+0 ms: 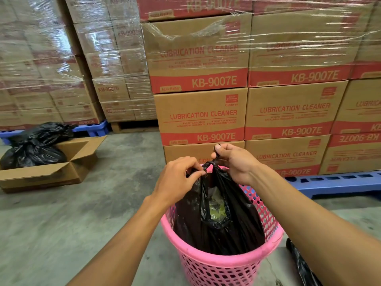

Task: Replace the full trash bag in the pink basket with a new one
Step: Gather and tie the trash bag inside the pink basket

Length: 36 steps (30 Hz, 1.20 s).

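Leftmost, an open cardboard box (61, 168) holds tied black bags (35, 145); centre, the left hand (177, 178) and right hand (235, 162) each pinch shut on twisted ends of the black trash bag (216, 219), which sits in the pink basket (216, 263); behind and rightward, stacked cartons (288, 112) read "LUBRICATION CLEANER", "KB-9007E"

Stacked cardboard boxes (201, 116) read "LUBRICATION CLEANER" and "KB-9007E", with a small "Glodway" logo
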Motion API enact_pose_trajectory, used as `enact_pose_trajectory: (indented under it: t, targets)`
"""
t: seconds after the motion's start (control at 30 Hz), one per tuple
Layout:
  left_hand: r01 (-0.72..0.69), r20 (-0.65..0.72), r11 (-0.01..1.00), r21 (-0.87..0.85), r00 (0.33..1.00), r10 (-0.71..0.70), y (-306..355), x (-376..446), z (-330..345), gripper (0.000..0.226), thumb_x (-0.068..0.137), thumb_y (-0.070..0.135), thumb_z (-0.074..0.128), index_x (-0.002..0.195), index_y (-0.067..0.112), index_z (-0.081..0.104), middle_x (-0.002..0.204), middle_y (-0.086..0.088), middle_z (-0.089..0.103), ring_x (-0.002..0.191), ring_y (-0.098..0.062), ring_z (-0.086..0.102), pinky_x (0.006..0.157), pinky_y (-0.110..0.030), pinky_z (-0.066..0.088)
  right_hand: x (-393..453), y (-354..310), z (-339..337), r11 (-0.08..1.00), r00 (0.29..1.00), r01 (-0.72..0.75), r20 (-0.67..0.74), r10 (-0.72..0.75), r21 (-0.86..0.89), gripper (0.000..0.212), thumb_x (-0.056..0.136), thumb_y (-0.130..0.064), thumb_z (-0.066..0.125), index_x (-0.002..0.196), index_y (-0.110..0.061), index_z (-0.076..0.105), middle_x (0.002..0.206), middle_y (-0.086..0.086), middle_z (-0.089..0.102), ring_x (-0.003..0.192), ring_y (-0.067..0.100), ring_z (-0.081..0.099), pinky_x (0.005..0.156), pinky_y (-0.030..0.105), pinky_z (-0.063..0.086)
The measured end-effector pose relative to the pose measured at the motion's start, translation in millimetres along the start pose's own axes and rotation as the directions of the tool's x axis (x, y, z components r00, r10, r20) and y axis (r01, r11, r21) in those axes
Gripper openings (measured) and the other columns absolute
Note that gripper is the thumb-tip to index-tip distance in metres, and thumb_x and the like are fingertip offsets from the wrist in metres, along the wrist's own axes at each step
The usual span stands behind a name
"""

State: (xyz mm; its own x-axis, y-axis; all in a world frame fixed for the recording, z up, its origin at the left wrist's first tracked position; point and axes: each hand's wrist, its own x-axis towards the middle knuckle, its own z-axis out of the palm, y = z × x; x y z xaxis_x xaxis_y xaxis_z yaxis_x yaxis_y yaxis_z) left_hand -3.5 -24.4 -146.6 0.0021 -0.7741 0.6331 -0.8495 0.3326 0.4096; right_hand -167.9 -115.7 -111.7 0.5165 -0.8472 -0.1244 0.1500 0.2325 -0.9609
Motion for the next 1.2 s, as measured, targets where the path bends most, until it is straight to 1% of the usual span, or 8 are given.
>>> enact_pose_trajectory:
  t: [0.1,0.2,0.37,0.5,0.63,0.87,1.1,1.2]
  targets:
    - [0.129,0.186,0.991,0.035,0.973,-0.134,-14.1,-7.9,-9.6,0.011,0.077,0.029,0.077,0.071,0.023,0.069,0.072,0.008,0.071,0.072,-0.014,0.064,0.072,-0.038,0.051,10.6,14.8,-23.2,0.993,0.985,-0.017,-0.173,-0.004,-0.116,0.023,0.100,-0.014,0.050,0.077,-0.018,0.049,0.065,0.001,0.052,0.053,0.014,0.040,0.046,0.022,0.030]
    - [0.260,0.420,0.952,0.160,0.855,-0.304,-35.4,-27.4,-24.9,0.014,0.074,0.027,0.082,0.068,0.022,0.070,0.063,0.006,0.070,0.061,-0.008,0.060,0.066,-0.031,0.050,10.2,38.8,-60.9,0.901,0.938,-0.090,-0.340,-0.067,-0.425,0.027,0.098,-0.009,0.052,0.072,-0.014,0.047,0.062,0.005,0.053,0.040,0.010,0.037,0.032,0.017,0.026]
    - [0.228,0.493,0.905,0.359,0.777,-0.391,-40.9,-39.5,-37.7,0.011,0.085,0.027,0.073,0.076,0.025,0.066,0.057,0.012,0.053,0.056,-0.004,0.048,0.061,-0.029,0.036,16.7,40.7,-60.1,0.692,0.948,-0.039,-0.246,-0.202,-0.720,0.024,0.096,-0.017,0.054,0.072,-0.016,0.048,0.072,0.009,0.061,0.062,0.022,0.049,0.060,0.034,0.040]
    - [0.192,0.507,0.915,0.356,0.783,-0.361,-30.2,-31.9,-40.3,0.016,0.093,0.032,0.061,0.090,0.022,0.072,0.078,0.001,0.070,0.075,-0.020,0.060,0.070,-0.034,0.045,9.0,21.5,-43.0,0.885,0.985,0.092,-0.091,-0.149,-0.456,0.015,0.100,-0.018,0.048,0.085,-0.015,0.049,0.072,0.009,0.059,0.078,0.028,0.061,0.081,0.050,0.054]
    - [0.377,0.426,0.925,-0.050,0.846,-0.322,-12.3,-25.1,-25.0,0.014,0.093,0.033,0.061,0.089,0.023,0.069,0.090,0.002,0.069,0.083,-0.015,0.062,0.081,-0.036,0.047,3.9,23.9,-46.3,0.915,0.999,0.007,-0.035,-0.023,-0.404,0.009,0.099,-0.025,0.052,0.101,-0.017,0.057,0.095,0.008,0.066,0.089,0.021,0.060,0.081,0.042,0.048]
    - [0.640,0.467,0.525,-0.561,0.769,-0.438,25.0,-18.6,17.2,0.017,0.101,0.016,0.046,0.088,0.017,0.056,0.097,-0.003,0.078,0.098,-0.023,0.072,0.070,-0.030,0.047,7.0,61.2,-56.5,0.820,0.952,-0.301,-0.102,0.289,-0.487,0.005,0.095,-0.023,0.058,0.096,-0.020,0.062,0.099,0.007,0.059,0.068,0.013,0.044,0.058,0.028,0.029]
    - [0.682,0.557,0.594,-0.426,0.716,-0.422,29.1,-21.4,29.1,0.023,0.104,0.022,0.039,0.083,0.019,0.046,0.065,0.004,0.057,0.066,-0.013,0.057,0.055,-0.025,0.035,14.5,52.6,-29.2,0.978,0.976,-0.193,-0.112,0.184,-0.074,0.040,0.104,-0.037,0.034,0.072,-0.017,0.046,0.064,0.004,0.056,0.062,0.020,0.055,0.055,0.028,0.045]
    - [0.680,0.600,0.639,-0.359,0.693,-0.401,31.3,-27.0,30.5,0.024,0.104,0.019,0.038,0.081,0.020,0.044,0.062,0.003,0.050,0.062,-0.012,0.053,0.053,-0.024,0.035,26.0,60.8,-24.7,0.965,0.984,-0.154,-0.120,0.131,-0.212,0.038,0.103,-0.036,0.035,0.072,-0.017,0.044,0.054,-0.002,0.042,0.052,0.017,0.045,0.056,0.029,0.040]
